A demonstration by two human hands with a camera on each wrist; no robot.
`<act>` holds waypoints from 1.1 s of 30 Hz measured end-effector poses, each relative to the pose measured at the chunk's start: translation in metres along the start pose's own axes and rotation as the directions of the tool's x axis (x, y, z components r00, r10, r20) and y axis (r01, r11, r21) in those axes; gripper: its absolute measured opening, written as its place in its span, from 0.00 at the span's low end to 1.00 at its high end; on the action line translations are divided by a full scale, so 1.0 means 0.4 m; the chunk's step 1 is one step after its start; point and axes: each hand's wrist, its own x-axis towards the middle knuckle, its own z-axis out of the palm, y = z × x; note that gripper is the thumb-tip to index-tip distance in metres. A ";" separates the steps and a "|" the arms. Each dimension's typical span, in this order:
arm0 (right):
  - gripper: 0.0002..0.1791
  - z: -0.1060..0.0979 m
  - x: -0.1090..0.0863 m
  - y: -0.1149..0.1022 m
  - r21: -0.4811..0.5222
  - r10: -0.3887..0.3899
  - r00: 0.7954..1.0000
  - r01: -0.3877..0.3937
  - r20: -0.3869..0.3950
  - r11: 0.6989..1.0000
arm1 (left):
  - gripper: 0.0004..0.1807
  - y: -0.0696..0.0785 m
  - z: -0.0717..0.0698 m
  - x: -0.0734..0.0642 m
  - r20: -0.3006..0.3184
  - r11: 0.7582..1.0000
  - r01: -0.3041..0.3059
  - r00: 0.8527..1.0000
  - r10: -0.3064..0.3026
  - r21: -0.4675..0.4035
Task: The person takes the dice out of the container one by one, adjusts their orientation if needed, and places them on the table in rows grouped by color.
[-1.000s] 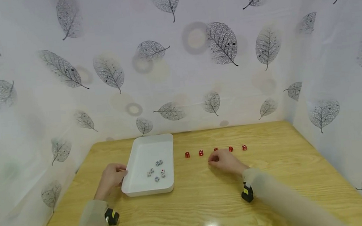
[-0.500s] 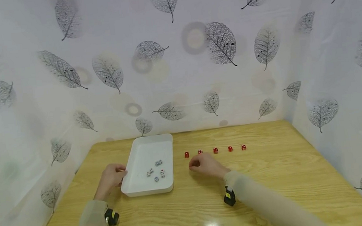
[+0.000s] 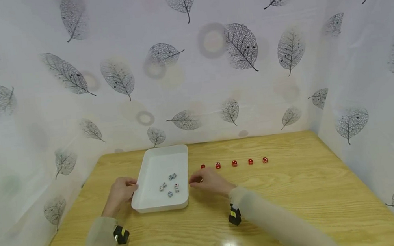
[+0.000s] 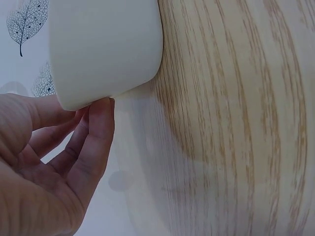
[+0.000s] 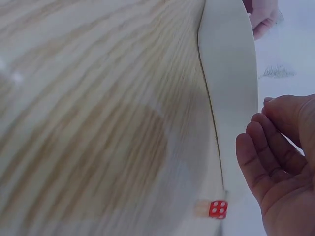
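Observation:
A shallow white tray [image 3: 161, 162] holds several white dice [image 3: 170, 194]. My left hand [image 3: 121, 189] pinches its left wall; the left wrist view shows thumb and fingers [image 4: 101, 118] at the tray's edge [image 4: 108, 54]. At the opposite side, my right hand [image 3: 209, 181] has its fingertips beside the right wall. In the right wrist view its fingers [image 5: 256, 162] are loosely bent near the wall [image 5: 229, 64], with nothing visible in them. Whether they touch it is hard to tell. Beyond that hand lies a row of red dice [image 3: 234, 163]; the leftmost red die [image 3: 202, 166] is partly covered.
The tray stands on a wood-grain table [image 3: 261, 204]. One red die [image 5: 218, 209] shows low in the right wrist view. A white leaf-print curtain [image 3: 194, 91] encloses the table's back and sides.
My right hand has moved left, from in front of the middle red die to the tray's right wall. The left hand and the tray have stayed in place.

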 end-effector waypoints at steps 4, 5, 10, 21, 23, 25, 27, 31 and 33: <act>0.09 0.009 0.020 -0.028 -0.017 -0.003 1.000 0.003 0.021 1.000 | 0.17 0.001 0.001 0.002 0.006 1.000 0.006 1.000 -0.006 -0.016; 0.09 0.010 0.024 -0.036 -0.016 -0.007 1.000 0.007 0.024 1.000 | 0.16 0.002 0.002 0.003 0.007 1.000 0.013 1.000 -0.013 -0.022; 0.09 0.018 0.045 -0.067 -0.045 -0.021 0.999 0.022 0.027 0.999 | 0.17 0.003 0.002 0.006 0.009 0.999 0.021 1.000 -0.021 -0.024; 0.08 0.073 0.097 -0.106 -0.116 -0.071 0.995 0.079 0.067 0.990 | 0.16 0.001 0.002 0.004 0.020 0.999 0.022 1.000 -0.021 -0.036; 0.08 0.085 0.104 -0.109 -0.100 -0.064 0.994 0.073 0.093 0.992 | 0.16 0.001 0.001 0.004 0.015 0.999 0.024 1.000 -0.024 -0.032; 0.08 0.097 0.108 -0.110 -0.104 -0.062 0.991 0.075 0.119 0.992 | 0.16 0.002 0.001 0.004 0.012 0.999 0.026 1.000 -0.025 -0.031; 0.08 0.110 0.110 -0.105 -0.126 -0.060 0.988 0.078 0.139 0.989 | 0.16 0.000 0.001 0.005 0.011 0.999 0.025 1.000 -0.025 -0.030; 0.09 0.133 0.115 -0.100 -0.210 -0.064 0.988 0.094 0.141 0.973 | 0.15 -0.004 0.002 0.006 0.008 0.999 0.031 1.000 -0.030 -0.036; 0.10 0.140 0.118 -0.104 -0.249 -0.075 0.987 0.109 0.139 0.962 | 0.15 -0.003 0.002 0.005 0.005 0.999 0.039 0.999 -0.039 -0.035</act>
